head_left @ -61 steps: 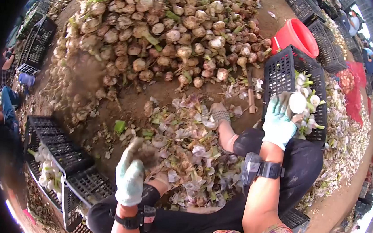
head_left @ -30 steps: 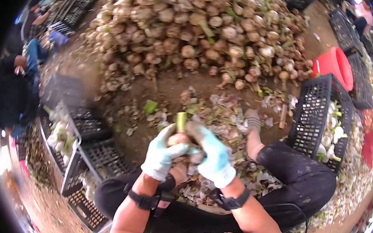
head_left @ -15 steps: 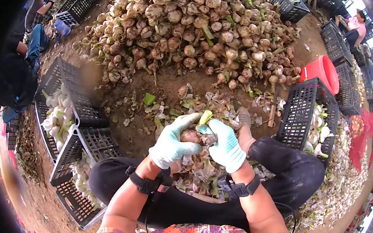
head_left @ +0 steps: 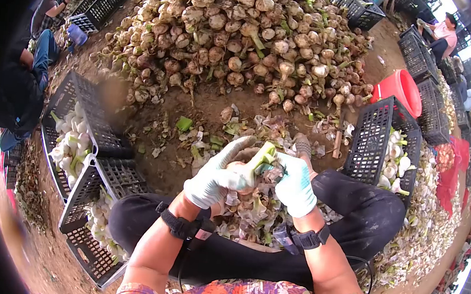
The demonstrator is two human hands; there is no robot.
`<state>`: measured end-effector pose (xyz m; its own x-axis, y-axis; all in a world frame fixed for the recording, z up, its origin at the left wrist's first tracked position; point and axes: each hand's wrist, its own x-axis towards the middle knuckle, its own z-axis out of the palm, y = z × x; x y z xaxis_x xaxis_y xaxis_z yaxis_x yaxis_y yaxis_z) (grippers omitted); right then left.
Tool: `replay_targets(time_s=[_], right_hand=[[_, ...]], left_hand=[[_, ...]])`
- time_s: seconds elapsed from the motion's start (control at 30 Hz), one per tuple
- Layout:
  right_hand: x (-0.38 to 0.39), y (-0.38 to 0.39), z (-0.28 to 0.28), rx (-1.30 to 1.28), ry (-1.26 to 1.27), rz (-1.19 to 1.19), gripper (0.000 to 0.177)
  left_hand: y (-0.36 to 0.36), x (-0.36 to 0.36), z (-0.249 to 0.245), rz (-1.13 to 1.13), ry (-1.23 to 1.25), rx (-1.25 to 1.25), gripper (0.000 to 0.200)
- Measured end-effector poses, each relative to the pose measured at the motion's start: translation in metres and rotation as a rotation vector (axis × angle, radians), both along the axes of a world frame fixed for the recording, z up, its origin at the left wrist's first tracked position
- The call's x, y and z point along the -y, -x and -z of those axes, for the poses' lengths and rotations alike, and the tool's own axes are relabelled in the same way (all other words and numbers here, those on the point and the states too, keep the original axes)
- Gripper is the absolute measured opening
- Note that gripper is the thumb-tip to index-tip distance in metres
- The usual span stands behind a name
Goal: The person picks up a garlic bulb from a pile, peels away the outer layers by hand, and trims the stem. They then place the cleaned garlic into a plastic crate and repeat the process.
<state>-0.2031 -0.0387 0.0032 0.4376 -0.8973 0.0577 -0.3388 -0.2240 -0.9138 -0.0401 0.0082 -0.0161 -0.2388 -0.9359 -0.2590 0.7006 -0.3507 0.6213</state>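
Observation:
A garlic bulb [head_left: 248, 172] with a thick green stem is in my gloved left hand [head_left: 220, 175], whose fingers wrap round it, the stem pointing up and to the right. My gloved right hand [head_left: 295, 184] is closed at the bulb's right side, its fingers on loose brownish skin [head_left: 272, 174] beside the stem. Both hands are close together above a litter of peeled skins [head_left: 251, 218] between my legs. Whether my right fingers also hold a small tool cannot be made out.
A heap of unpeeled garlic [head_left: 228, 40] rises ahead. Black crates of white garlic stand at the left [head_left: 100, 121] and right [head_left: 368, 137]. A red bucket [head_left: 400, 93] is behind the right crate. People sit at left [head_left: 49, 7] and far right [head_left: 444, 36].
My left hand has turned, and the bulb's green stem now shows at greater length. My right hand has shifted slightly right and down. The whole view has moved a little.

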Motion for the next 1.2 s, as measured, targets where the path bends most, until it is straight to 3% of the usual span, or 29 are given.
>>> replay_targets(time_s=[0.03, 0.1, 0.17, 0.23, 0.27, 0.3, 0.37, 0.4, 0.53, 0.63, 0.7, 0.77, 0.83, 0.87, 0.9, 0.97, 1.03, 1.1, 1.13, 1.17, 1.2], right_hand=[[-0.002, 0.001, 0.003, -0.001, 0.005, -0.003, 0.011], [-0.008, -0.005, 0.002, 0.116, 0.059, 0.188, 0.01], [-0.012, -0.007, 0.008, 0.118, -0.04, 0.234, 0.009], [-0.016, -0.007, 0.013, 0.078, 0.068, 0.292, 0.01], [-0.014, -0.005, 0.018, 0.013, -0.044, 0.23, 0.015], [-0.015, -0.005, 0.018, 0.011, -0.045, 0.227, 0.015], [-0.018, -0.007, 0.015, 0.279, -0.279, 0.199, 0.02], [-0.02, -0.009, 0.008, 0.203, -0.166, 0.169, 0.023], [-0.026, -0.009, -0.002, 0.289, -0.198, 0.081, 0.024], [-0.025, -0.005, 0.006, 0.25, -0.256, 0.105, 0.026], [-0.024, -0.001, 0.008, 0.377, -0.294, 0.143, 0.024], [-0.009, 0.017, 0.013, -0.079, -0.101, 0.232, 0.022], [0.011, 0.034, 0.05, -0.24, 0.032, 0.29, 0.019], [0.02, 0.046, 0.07, -0.305, 0.196, 0.189, 0.029], [0.02, 0.043, 0.069, -0.307, 0.19, 0.193, 0.029], [0.018, 0.029, 0.067, 0.404, -0.135, 0.502, 0.021], [0.01, 0.024, 0.029, 0.494, -0.28, 0.369, 0.025], [0.004, 0.029, 0.014, 0.697, -0.968, -0.069, 0.033], [-0.004, 0.017, 0.013, 0.203, -0.474, -0.074, 0.023], [-0.006, 0.013, 0.007, -0.054, -0.164, -0.049, 0.015], [-0.009, 0.01, 0.009, -0.044, -0.061, -0.037, 0.014]], left_hand=[[-0.002, 0.0, 0.007, -0.003, 0.005, -0.001, 0.081], [-0.011, 0.0, 0.015, 0.079, -0.166, -0.384, 0.081], [-0.009, 0.0, 0.021, 0.174, -0.125, -0.467, 0.079], [0.012, -0.005, -0.009, -0.181, 0.262, 0.613, 0.076], [0.004, -0.005, 0.013, -0.198, 0.438, 1.096, 0.073], [0.005, -0.004, 0.007, -0.2, 0.435, 1.095, 0.073], [0.006, 0.001, -0.014, -0.305, -0.021, 0.312, 0.063], [-0.007, 0.004, 0.024, -0.23, -0.112, -0.001, 0.057], [-0.002, 0.01, 0.026, -0.304, -0.364, 0.065, 0.054], [0.003, 0.004, 0.016, -0.281, 0.114, 0.533, 0.059], [-0.001, 0.002, 0.002, -0.156, -0.065, 0.427, 0.068], [-0.008, 0.002, 0.009, -0.112, -0.006, 0.323, 0.069], [-0.007, 0.004, 0.009, -0.059, 0.061, 0.215, 0.071], [-0.006, 0.003, 0.006, -0.021, 0.067, 0.177, 0.071], [-0.004, 0.002, 0.002, 0.013, 0.069, 0.139, 0.072], [-0.006, 0.002, 0.001, -0.015, 0.038, 0.164, 0.081], [-0.011, 0.005, 0.007, 0.015, 0.182, 0.284, 0.092], [-0.009, 0.008, 0.005, 0.047, 0.182, 0.341, 0.099], [-0.01, 0.009, 0.012, 0.024, 0.261, 0.407, 0.096], [-0.01, 0.01, 0.016, -0.002, 0.34, 0.473, 0.092], [-0.008, 0.008, 0.007, -0.009, 0.157, 0.44, 0.082]])
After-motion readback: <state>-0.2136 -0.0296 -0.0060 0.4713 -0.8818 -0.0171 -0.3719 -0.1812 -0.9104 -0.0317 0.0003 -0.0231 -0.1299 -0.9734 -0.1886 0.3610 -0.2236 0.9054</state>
